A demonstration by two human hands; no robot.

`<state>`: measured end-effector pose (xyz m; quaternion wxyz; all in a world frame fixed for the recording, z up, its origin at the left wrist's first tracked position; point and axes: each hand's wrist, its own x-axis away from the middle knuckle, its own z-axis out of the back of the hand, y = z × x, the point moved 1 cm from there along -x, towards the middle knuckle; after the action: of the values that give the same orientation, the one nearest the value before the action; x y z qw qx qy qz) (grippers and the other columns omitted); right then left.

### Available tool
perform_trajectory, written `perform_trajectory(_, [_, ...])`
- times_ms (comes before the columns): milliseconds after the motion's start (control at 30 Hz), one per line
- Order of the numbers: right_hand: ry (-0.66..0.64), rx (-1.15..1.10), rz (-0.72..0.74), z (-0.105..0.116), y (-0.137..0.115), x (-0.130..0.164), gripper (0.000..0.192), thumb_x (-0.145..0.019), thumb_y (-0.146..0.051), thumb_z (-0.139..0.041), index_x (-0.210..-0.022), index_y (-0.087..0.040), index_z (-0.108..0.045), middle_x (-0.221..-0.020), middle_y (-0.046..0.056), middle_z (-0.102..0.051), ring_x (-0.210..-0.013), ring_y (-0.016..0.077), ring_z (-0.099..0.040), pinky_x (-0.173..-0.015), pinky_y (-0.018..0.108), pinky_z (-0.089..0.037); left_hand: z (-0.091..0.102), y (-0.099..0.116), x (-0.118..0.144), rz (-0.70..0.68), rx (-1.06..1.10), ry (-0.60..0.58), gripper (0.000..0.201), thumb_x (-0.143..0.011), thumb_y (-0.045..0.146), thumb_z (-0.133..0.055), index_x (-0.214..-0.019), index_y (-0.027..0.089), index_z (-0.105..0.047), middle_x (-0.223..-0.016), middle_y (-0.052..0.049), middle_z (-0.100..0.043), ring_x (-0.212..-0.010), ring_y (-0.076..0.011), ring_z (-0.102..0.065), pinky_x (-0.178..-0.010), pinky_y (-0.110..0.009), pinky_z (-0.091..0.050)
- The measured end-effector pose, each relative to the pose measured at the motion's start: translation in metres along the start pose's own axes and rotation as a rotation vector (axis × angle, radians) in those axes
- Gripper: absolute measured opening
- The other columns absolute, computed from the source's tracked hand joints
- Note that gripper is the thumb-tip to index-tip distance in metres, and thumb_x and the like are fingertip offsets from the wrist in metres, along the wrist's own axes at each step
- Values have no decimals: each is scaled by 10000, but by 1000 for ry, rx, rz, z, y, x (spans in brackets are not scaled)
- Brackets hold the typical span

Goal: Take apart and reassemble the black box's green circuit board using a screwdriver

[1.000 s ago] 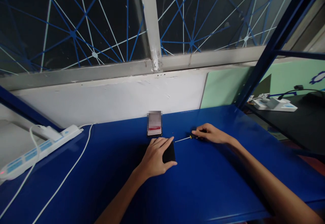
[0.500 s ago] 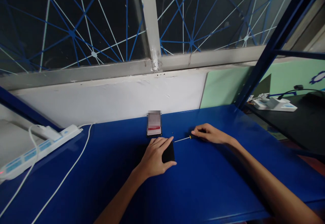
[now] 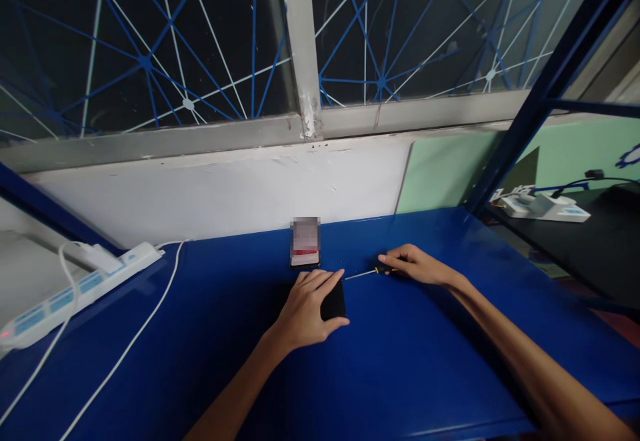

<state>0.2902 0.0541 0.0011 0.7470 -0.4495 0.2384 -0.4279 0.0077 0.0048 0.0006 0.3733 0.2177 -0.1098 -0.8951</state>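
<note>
My left hand (image 3: 310,307) grips a black box-shaped object (image 3: 333,301), fingers over its far edge and thumb along the near edge. The hand covers much of the object, so its exact kind does not show. In my right hand (image 3: 417,264) is a screwdriver (image 3: 384,269) with a black and yellow handle, pinched between thumb and fingers. Its thin metal shaft points left, and the tip reaches the right side of the black object; whether it touches cannot be made out. Tiny dark specks, perhaps screws (image 3: 342,261), lie just beyond the shaft.
A phone (image 3: 305,259) with a lit, partly blurred screen stands behind my left hand. On the left of the blue table (image 3: 400,374) lies a white power strip (image 3: 85,291) with white cables (image 3: 135,341). Another power strip (image 3: 547,207) rests on a dark table at right.
My right hand has turned the screwdriver slightly, and more yellow shows on its handle. The left hand keeps its hold on the black object. The whole view has shifted a little.
</note>
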Motion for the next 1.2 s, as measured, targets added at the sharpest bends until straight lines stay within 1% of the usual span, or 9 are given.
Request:
perform_trajectory(67, [5,-16,27,-1,0,0,364,-826,-517,-627,-793,-157,-583,-665,-17,-541,-567,95,-446,-526,223,-339,0,0,0,-2,3,2,849,-711,398,-795,-1434,249,-376,-1269,-105,-597,-1145,-310,-540,-961,-495,-413])
perform_trajectory(167, [-7,-90,-5,-1,3,0,383,-709,-443,-764,-857,-174,-534,-735,-13,-574,-560,90,-466,-507,214,-365,0,-1,0,-5,4,3,849,-717,412,-789,-1437,251,-369,-1270,-106,-594,-1146,-309,-536,-962,-497,-408])
perform_trajectory(300, [-23,-93,-70,1,7,1,373,-769,-510,-690,-787,-158,-569,-661,-3,-572,-490,90,-456,-444,217,-350,-2,-2,0,-2,4,-4,848,-722,415,-785,-1440,251,-365,-1274,-105,-591,-1152,-305,-528,-970,-491,-401])
perform_trajectory(500, [-5,42,18,-1,3,0,494,-896,-559,-497,-641,-147,-589,-541,-25,-481,-486,88,-396,-480,232,-302,-2,-3,1,0,0,-13,852,-728,426,-780,-1445,251,-355,-1292,-99,-580,-1171,-299,-517,-984,-486,-394])
perform_trajectory(633, [20,-14,61,-5,4,-3,355,-785,-504,-678,-778,-162,-583,-648,-25,-541,-564,102,-455,-537,227,-351,-3,-4,1,-1,-3,-5,857,-723,430,-782,-1447,259,-355,-1291,-95,-584,-1172,-303,-522,-983,-492,-399])
perform_trajectory(733, [22,-76,29,-6,5,-3,362,-699,-449,-770,-777,-164,-560,-679,-15,-576,-585,108,-502,-549,225,-386,-4,-4,1,-8,-7,0,843,-717,412,-790,-1436,266,-376,-1286,-92,-588,-1170,-303,-528,-986,-493,-401])
perform_trajectory(867, [-53,-62,-97,-6,5,0,379,-761,-515,-693,-743,-145,-611,-601,11,-612,-432,88,-449,-423,216,-324,-3,-3,0,-2,-8,2,821,-715,395,-795,-1423,261,-400,-1286,-103,-591,-1176,-311,-524,-984,-501,-399])
perform_trajectory(967, [-54,16,-39,-8,2,0,419,-808,-538,-636,-681,-139,-632,-582,25,-631,-436,83,-431,-428,212,-298,-1,-2,0,4,-8,9,810,-720,388,-792,-1420,258,-405,-1287,-109,-590,-1174,-315,-526,-977,-506,-399])
perform_trajectory(1200, [80,153,69,-7,-5,-1,461,-836,-570,-574,-697,-140,-666,-582,-2,-538,-518,98,-408,-482,222,-308,1,-5,-2,7,-25,16,893,-715,395,-797,-1461,270,-322,-1263,-101,-602,-1141,-304,-548,-960,-484,-414])
